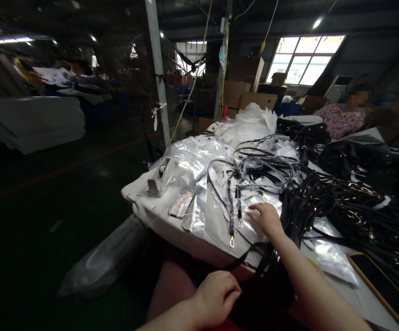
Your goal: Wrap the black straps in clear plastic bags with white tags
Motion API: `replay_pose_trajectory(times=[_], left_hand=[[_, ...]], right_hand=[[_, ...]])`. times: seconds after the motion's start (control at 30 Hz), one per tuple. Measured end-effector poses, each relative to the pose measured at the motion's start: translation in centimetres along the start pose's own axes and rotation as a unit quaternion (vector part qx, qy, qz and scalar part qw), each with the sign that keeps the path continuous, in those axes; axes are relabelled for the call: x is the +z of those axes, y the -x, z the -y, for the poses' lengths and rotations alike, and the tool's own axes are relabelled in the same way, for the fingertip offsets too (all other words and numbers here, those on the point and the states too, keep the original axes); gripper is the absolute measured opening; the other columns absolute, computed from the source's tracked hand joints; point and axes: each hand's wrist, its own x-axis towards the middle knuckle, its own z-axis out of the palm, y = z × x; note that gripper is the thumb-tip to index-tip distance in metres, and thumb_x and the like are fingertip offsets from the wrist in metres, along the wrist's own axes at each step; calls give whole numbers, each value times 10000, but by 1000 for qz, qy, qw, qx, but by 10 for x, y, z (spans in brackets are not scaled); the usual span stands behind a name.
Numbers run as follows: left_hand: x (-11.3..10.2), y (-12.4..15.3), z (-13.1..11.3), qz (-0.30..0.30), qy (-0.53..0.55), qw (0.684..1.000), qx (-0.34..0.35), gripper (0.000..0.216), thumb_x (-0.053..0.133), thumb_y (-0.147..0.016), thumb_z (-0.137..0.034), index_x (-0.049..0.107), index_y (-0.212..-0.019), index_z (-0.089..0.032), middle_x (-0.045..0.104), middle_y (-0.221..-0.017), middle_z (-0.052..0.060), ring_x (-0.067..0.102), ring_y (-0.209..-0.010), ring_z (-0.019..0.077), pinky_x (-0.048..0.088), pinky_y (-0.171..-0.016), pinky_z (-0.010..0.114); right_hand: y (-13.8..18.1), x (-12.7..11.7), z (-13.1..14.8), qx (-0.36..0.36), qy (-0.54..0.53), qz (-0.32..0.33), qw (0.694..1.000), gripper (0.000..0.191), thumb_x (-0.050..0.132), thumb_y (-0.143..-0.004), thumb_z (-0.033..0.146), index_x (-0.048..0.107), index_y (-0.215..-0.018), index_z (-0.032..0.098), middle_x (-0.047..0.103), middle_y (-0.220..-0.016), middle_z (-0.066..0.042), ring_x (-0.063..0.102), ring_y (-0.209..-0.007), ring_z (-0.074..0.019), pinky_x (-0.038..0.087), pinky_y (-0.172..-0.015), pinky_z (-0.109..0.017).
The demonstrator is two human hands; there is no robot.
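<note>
My right hand [266,219] reaches over the table with its fingers apart and holds nothing visible. Close to its fingertips lie black straps [231,211] with gold-coloured snap hooks [232,241], some of them in clear plastic. My left hand [216,296] is low, in front of the table edge, its fingers curled in; whatever they might hold is hidden. Between my hands a black strap [245,256] hangs over the table edge. A big tangle of black straps with gold hardware [323,197] spreads to the right of my right hand.
Clear plastic bags [199,154] are heaped on the white-covered table [158,216]. A phone [380,280] lies at right, and a patterned phone-like object [182,203] at left. Across the table sits a person [340,119]. A metal post [159,73] stands behind the table's left side.
</note>
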Motion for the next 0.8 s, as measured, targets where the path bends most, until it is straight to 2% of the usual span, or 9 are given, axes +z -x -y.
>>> replay_pose_trajectory(times=[0.03, 0.1, 0.23, 0.47, 0.53, 0.6, 0.67, 0.73, 0.8], left_hand=[[0, 0, 0, 1, 1, 1000, 0, 143, 567, -865, -174, 704, -906, -185, 721, -924, 40, 651, -873, 169, 482, -795, 258], [-1, 0, 0, 2, 1, 1000, 0, 145, 568, -863, -177, 705, -909, -190, 724, -927, 39, 652, -875, 169, 482, -797, 260], [-1, 1, 2, -2, 7, 1000, -4, 145, 567, -860, -177, 706, -899, -192, 727, -923, 41, 654, -869, 174, 482, -795, 267], [-3, -4, 0, -2, 29, 999, -25, 147, 571, -846, -189, 714, -880, -198, 722, -908, 40, 648, -858, 184, 476, -799, 282], [-7, -10, -2, -22, 62, 997, -36, 174, 550, -862, -224, 719, -873, -185, 720, -905, 54, 646, -865, 193, 474, -808, 297], [-13, -17, -5, -44, 141, 987, -62, 276, 501, -910, -332, 718, -875, -164, 719, -915, 76, 645, -881, 204, 476, -820, 318], [-18, -27, -7, -49, 291, 948, -122, 457, 428, -933, -506, 700, -913, -140, 720, -925, 97, 653, -869, 208, 490, -795, 328], [-20, -38, -8, -25, 453, 869, -198, 625, 378, -895, -664, 673, -934, -114, 718, -907, 115, 662, -803, 196, 499, -733, 314], [-19, -51, -8, 15, 548, 799, -245, 676, 440, -823, -734, 655, -896, -98, 715, -864, 127, 658, -727, 177, 492, -685, 290]], right_hand=[[0, -3, 2, -4, -4, 8, 1000, 201, 646, -811, 411, 752, -794, 241, 745, -834, -63, 659, -842, -261, 460, -844, -377], [2, -10, 5, 0, -10, 11, 1000, 308, 580, -862, 435, 737, -685, 237, 734, -731, -68, 658, -757, -257, 457, -779, -368], [14, -25, 5, 33, -31, -7, 999, 449, 486, -908, 492, 736, -638, 234, 737, -705, -91, 666, -725, -269, 455, -726, -370], [40, -53, 6, 144, -123, -89, 978, 522, 488, -875, 601, 782, -888, 170, 780, -921, -133, 708, -891, -310, 514, -794, -398], [51, -62, 18, 175, -178, -83, 965, 555, 460, -893, 616, 784, -884, 165, 787, -878, -120, 726, -861, -293, 537, -784, -381], [68, -68, 39, 208, -271, -35, 939, 530, 514, -861, 636, 791, -848, 184, 790, -869, -100, 727, -869, -288, 541, -812, -374], [91, -67, 65, 236, -369, 46, 898, 494, 618, -776, 662, 795, -790, 202, 787, -859, -91, 714, -867, -305, 534, -819, -385], [121, -56, 91, 231, -435, 138, 859, 508, 649, -732, 687, 786, -702, 199, 771, -764, -90, 702, -781, -301, 536, -762, -387], [155, -38, 112, 210, -498, 240, 806, 494, 664, -729, 678, 784, -678, 201, 759, -728, -82, 689, -729, -272, 532, -724, -371]])
